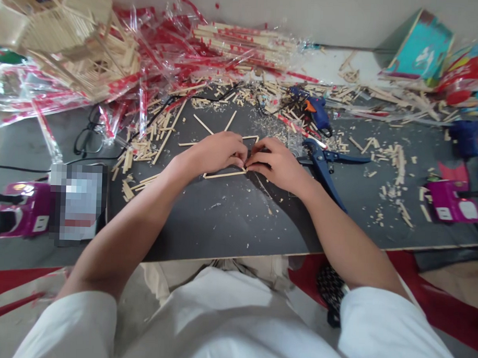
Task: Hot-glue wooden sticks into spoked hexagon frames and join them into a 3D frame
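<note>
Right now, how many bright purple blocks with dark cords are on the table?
2. The left purple block sits left of the pixelated screen; the right purple block sits toward the right end of the table, beyond the blue cutter. Others may be hidden.

Free room on near tabletop (217, 225); blue cutter (321, 170), obstacle beside right hand (274, 158).

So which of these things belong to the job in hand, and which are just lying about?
Seemingly part of the job:
stick frame under left hand and right hand
blue cutter
glue gun

Seemingly just lying about:
eyeglasses
plastic wrappers
phone-like device
</note>
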{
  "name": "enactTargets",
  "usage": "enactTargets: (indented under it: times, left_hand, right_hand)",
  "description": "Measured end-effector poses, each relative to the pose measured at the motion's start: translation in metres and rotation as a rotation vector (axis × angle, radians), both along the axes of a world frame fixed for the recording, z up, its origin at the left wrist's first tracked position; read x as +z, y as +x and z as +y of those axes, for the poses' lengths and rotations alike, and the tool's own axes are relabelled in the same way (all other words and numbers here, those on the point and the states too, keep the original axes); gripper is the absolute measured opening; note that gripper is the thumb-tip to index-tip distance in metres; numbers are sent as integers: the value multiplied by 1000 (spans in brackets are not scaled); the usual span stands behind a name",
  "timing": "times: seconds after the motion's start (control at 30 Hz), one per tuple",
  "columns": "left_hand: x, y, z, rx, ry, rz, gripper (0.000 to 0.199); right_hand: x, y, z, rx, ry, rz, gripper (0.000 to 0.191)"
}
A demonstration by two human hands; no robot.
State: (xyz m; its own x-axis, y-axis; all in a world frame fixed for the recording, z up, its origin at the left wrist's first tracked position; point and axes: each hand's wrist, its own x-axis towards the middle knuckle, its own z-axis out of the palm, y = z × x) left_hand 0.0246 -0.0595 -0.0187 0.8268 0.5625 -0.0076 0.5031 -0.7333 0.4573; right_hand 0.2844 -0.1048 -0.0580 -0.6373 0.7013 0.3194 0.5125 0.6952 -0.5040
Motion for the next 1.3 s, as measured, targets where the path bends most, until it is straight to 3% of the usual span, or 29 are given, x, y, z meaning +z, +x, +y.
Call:
enactTargets:
  times: [0.17, 0.27, 0.33, 0.5, 0.6, 0.7, 0.87, 0.97, 1.1, 1.3]
  left_hand:
    - [-2, 1, -1, -7, -43, -38, 23]
    - [6, -1, -1, 17, -71, -64, 20]
    - [22, -7, -3, 53, -78, -102, 21]
    - [83, -42, -18, 228, 13, -108, 28]
    - [101, -71, -32, 410, 94, -9, 29]
    - [90, -97, -52, 538, 122, 77, 35]
    - [44, -125, -99, 680, 93, 219, 40]
    - [25, -129, -125, 752, 102, 255, 44]
    - [15, -126, -141, 839, 125, 236, 46]
    - [16, -121, -133, 886, 113, 221, 36]
  right_hand:
    - [1, 0, -1, 2, 27, 3, 11]
    - [2, 1, -2, 9, 39, -7, 11]
    - [4, 2, -3, -3, 39, -3, 13]
    - [13, 12, -5, -114, 22, 62, 20]
    - [17, 20, -4, -188, 47, 86, 17]
    - [20, 26, -3, -246, 84, 107, 13]
    - [26, 29, -1, -283, 118, 117, 16]
    - [27, 29, 0, -302, 98, 114, 17]
    - [23, 28, 3, -351, 98, 126, 18]
    - [15, 26, 7, -366, 103, 162, 15]
